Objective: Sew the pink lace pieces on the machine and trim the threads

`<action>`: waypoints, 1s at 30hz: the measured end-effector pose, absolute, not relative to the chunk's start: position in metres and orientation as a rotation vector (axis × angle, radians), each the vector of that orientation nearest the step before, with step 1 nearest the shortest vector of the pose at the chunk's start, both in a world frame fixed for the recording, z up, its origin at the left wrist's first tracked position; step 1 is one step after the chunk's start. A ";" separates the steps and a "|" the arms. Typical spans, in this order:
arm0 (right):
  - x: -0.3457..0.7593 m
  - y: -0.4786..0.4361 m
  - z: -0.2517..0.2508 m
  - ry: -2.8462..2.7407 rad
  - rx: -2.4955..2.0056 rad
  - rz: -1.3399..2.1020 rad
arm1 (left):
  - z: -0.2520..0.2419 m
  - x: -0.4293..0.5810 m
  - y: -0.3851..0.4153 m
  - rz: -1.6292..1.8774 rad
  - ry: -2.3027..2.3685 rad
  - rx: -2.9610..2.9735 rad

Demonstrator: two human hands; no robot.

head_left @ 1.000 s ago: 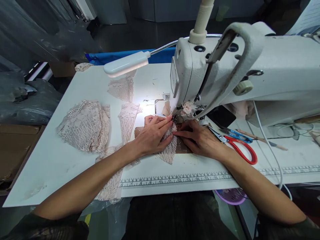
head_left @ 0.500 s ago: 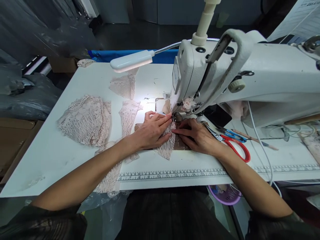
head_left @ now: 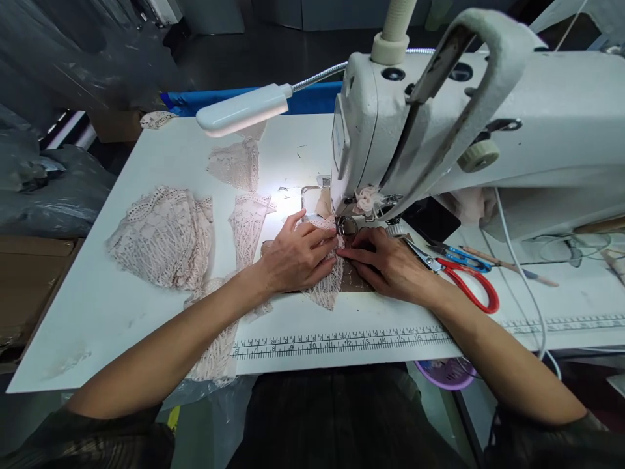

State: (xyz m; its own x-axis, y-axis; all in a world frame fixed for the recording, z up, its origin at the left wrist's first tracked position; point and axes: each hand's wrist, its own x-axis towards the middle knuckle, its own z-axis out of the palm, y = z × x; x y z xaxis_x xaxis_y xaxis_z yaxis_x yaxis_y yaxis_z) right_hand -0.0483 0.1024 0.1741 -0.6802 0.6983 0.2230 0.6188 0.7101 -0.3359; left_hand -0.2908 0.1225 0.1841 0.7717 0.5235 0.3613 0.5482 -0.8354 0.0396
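Note:
My left hand [head_left: 293, 255] lies flat, fingers stretched out, on a pale pink lace piece [head_left: 326, 292] just in front of the presser foot [head_left: 346, 225] of the white sewing machine [head_left: 439, 124]. My right hand [head_left: 388, 264] rests beside it, fingers extended, pressing the same lace and a brown piece under it against the table. The fingertips of both hands meet close to the needle.
A stack of lace pieces [head_left: 161, 236] lies at the left of the white table [head_left: 97, 306], with more lace [head_left: 235, 163] under the lamp [head_left: 239, 109]. Red-handled scissors [head_left: 463, 281] and blue snips [head_left: 463, 258] lie right of my right hand. A printed ruler [head_left: 342, 340] runs along the front edge.
Both hands have stayed on the lace by the presser foot; the fingers have shifted slightly. The camera view has moved a little.

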 end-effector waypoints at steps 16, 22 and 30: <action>-0.061 0.099 0.176 -2.602 -1.184 0.080 | 0.188 -0.279 0.115 -0.368 -1.128 -2.787; -0.066 0.098 0.177 -2.582 -1.254 -0.031 | 0.184 -0.276 0.116 -0.378 -1.203 -2.719; -0.061 0.100 0.170 -2.536 -1.173 0.069 | 0.182 -0.279 0.120 -0.551 -1.255 -2.800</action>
